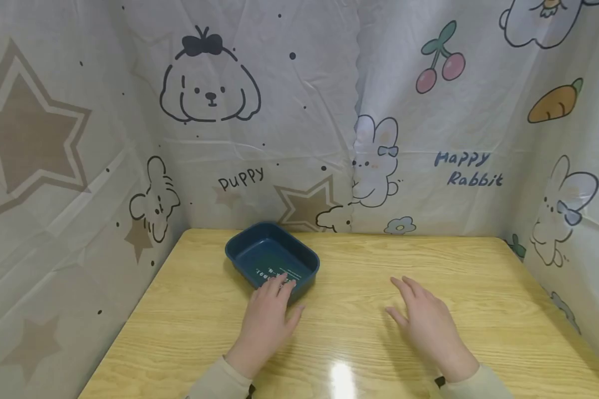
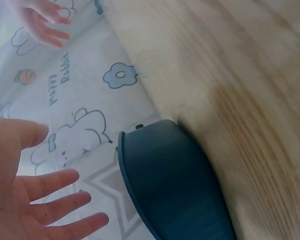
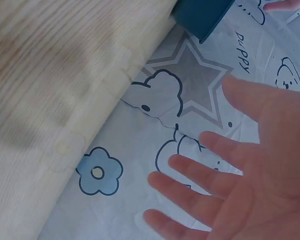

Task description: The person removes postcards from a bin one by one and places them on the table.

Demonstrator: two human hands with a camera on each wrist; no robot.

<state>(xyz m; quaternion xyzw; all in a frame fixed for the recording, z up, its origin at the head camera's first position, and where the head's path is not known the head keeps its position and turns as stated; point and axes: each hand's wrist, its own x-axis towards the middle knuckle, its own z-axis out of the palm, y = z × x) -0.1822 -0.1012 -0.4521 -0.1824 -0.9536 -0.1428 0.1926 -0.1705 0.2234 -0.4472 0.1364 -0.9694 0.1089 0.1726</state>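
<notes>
A dark blue-green plastic basin [image 1: 264, 252] with rounded corners stands on the wooden table, left of its middle, with pale lettering on its inside. My left hand [image 1: 267, 321] is over the basin's near edge, fingers spread and holding nothing; in the left wrist view its fingers are apart from the basin's outer wall [image 2: 170, 175]. To the right, my right hand [image 1: 429, 324] hovers above the table with fingers extended and nothing in them. The right wrist view shows the right palm [image 3: 260, 185] bare, with a corner of the basin [image 3: 202, 17] beyond.
The light wooden table [image 1: 359, 310] reaches back to a pale printed curtain [image 1: 299, 111] with puppies, rabbits and stars. The curtain also hangs along the left and right sides. Light glares off the table's near middle.
</notes>
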